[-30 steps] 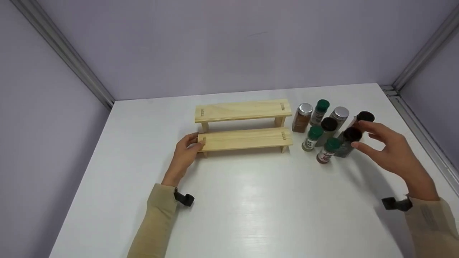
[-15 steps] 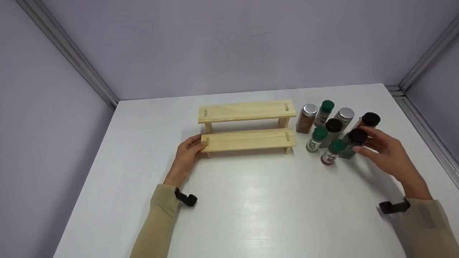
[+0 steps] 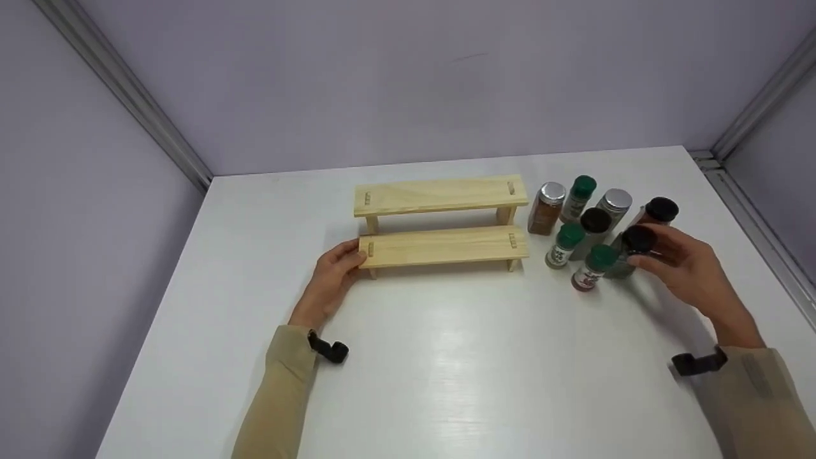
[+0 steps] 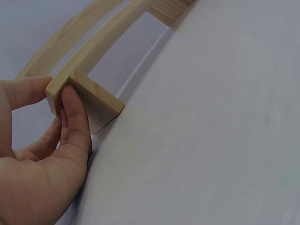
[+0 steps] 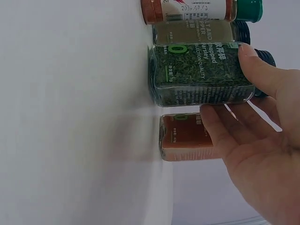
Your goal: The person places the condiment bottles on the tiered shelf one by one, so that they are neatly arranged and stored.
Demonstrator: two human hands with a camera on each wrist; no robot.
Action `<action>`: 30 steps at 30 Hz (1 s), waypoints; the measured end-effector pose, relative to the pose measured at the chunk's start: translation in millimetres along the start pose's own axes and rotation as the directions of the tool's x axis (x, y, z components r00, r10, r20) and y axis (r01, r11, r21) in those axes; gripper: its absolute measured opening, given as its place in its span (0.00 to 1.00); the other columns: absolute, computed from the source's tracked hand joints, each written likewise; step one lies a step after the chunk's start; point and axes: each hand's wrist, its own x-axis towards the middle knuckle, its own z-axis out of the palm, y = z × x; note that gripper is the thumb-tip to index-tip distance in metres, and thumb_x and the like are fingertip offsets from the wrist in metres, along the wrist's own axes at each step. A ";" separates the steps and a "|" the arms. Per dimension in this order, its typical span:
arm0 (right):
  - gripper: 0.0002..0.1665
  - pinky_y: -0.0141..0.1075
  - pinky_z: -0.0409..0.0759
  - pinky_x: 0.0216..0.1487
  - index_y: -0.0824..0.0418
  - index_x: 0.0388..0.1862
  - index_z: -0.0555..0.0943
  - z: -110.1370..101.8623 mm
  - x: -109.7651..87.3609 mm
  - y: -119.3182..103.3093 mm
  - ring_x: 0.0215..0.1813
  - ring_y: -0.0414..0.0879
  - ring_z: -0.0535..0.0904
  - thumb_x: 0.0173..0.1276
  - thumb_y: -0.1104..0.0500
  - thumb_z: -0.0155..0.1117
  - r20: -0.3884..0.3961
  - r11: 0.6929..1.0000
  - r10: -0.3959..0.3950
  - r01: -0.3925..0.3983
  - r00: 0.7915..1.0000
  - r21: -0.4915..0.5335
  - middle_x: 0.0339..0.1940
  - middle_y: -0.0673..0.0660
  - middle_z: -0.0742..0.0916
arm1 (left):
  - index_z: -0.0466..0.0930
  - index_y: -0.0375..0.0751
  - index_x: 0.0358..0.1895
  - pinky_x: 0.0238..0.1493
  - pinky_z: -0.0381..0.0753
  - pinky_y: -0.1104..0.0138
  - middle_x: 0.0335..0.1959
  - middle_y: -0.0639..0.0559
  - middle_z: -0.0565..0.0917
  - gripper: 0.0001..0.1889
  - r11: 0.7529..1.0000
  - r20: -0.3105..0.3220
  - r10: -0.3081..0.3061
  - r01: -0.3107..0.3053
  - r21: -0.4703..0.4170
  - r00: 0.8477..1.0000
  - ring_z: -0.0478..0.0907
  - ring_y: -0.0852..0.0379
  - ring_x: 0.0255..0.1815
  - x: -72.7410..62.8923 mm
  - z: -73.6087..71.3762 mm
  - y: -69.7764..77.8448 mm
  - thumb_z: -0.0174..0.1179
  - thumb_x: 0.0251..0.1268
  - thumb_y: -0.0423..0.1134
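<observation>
Partly masking its black lid, the right hand [image 3: 695, 271] has its grip closed around the chopped parsley jar [image 5: 201, 77] on the tabletop's [image 3: 440, 357] right side, which in turn half covers a salt-and-pepper jar [image 5: 192, 33]. The parsley jar is upright, long axis vertical, its label reading "Chopped Parsley". At left, the left hand [image 3: 331, 274], some fingers hidden in the head view, pinches the left end of the near wooden shelf [image 3: 443, 247], which runs left to right.
</observation>
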 end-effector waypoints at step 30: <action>0.32 0.12 0.75 0.56 0.66 0.73 0.78 -34.5 36.1 -108.6 0.55 0.26 0.80 0.70 0.73 0.72 -0.041 0.987 -0.134 0.130 0.990 -0.091 0.55 0.32 0.83 | 0.66 0.29 0.77 0.63 0.84 0.66 0.69 0.37 0.76 0.27 0.997 0.012 -0.019 0.020 -0.069 1.000 0.80 0.51 0.64 0.9 -2.8 -1.1 0.58 0.80 0.29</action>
